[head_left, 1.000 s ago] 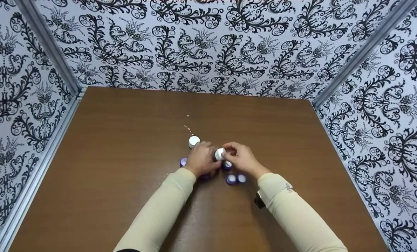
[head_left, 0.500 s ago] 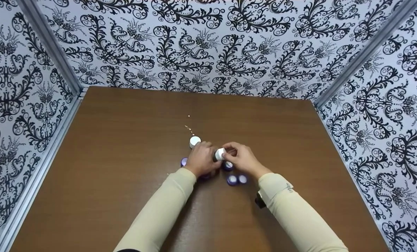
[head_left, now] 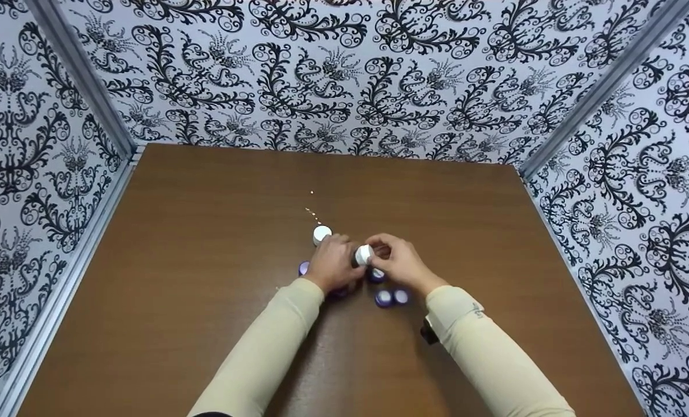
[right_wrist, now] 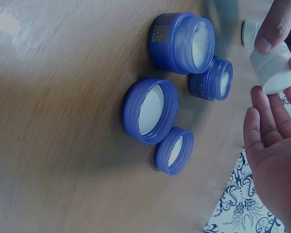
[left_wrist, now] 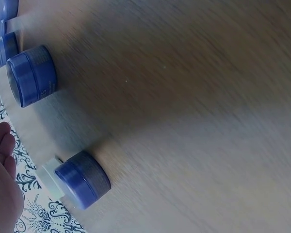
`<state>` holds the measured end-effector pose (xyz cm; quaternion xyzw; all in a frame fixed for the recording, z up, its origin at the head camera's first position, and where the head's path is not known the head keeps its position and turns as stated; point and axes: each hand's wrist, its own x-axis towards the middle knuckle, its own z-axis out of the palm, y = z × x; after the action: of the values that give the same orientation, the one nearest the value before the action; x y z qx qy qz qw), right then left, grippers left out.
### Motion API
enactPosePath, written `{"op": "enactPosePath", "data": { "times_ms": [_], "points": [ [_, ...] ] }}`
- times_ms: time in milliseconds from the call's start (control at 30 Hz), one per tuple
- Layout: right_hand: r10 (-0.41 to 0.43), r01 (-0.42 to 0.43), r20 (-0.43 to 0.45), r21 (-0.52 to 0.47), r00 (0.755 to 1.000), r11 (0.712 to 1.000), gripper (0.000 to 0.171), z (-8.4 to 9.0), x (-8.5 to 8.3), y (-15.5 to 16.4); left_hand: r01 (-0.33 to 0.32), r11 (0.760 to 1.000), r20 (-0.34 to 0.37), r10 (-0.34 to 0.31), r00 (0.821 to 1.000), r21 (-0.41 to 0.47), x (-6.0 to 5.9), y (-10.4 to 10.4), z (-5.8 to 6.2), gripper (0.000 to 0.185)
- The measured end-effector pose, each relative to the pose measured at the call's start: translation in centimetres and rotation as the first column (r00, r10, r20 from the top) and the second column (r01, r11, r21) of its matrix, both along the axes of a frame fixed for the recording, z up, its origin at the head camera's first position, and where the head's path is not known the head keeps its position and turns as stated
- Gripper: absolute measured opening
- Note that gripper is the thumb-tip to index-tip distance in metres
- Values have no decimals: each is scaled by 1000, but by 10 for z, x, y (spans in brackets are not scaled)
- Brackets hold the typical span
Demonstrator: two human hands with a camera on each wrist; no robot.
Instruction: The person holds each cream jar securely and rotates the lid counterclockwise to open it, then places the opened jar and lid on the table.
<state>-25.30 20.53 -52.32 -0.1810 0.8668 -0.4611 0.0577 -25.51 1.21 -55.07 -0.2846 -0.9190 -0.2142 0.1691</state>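
The right hand point(head_left: 399, 263) and the left hand point(head_left: 333, 263) meet near the middle of a brown wood-grain table point(head_left: 205, 278). Between them they hold a small white jar point(head_left: 363, 255), round and smooth, lifted just above the surface. In the right wrist view the right hand's fingers point(right_wrist: 262, 131) are nearly straight and only lightly bent below the jar, while a fingertip from the other hand presses its upper side. How the left hand's remaining fingers lie cannot be made out, since the head view shows only its back.

Just below the hands, toward the near edge, lie two loose purple lids point(right_wrist: 150, 110), ribbed plastic with pale liners facing up, one large and one small, touching. Beside them stand two open purple jars point(right_wrist: 182, 42), one large and one small, filled with white cream. A further purple jar point(head_left: 303, 268) peeks out left of the left wrist, partly hidden. A second white jar point(head_left: 321, 234) stands just beyond the hands, toward the far edge. Both forearms wear cream sleeves point(head_left: 263, 353).
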Motion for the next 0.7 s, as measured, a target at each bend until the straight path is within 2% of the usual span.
{"op": "enactPosePath", "data": {
  "times_ms": [200,433,700],
  "points": [
    [1,-1,-12,-9,1000,1000,31,0,2,2,4,1000,-12,-4,1000,-3,0,2,-1,37],
    [-43,44,-23,31,999,999,23,0,0,1,-4,1000,-6,3,1000,-19,0,3,1,36],
    [-76,76,-6,61,997,995,29,1,0,0,2,1000,-36,-3,999,-6,-1,2,0,36]
  ]
}}
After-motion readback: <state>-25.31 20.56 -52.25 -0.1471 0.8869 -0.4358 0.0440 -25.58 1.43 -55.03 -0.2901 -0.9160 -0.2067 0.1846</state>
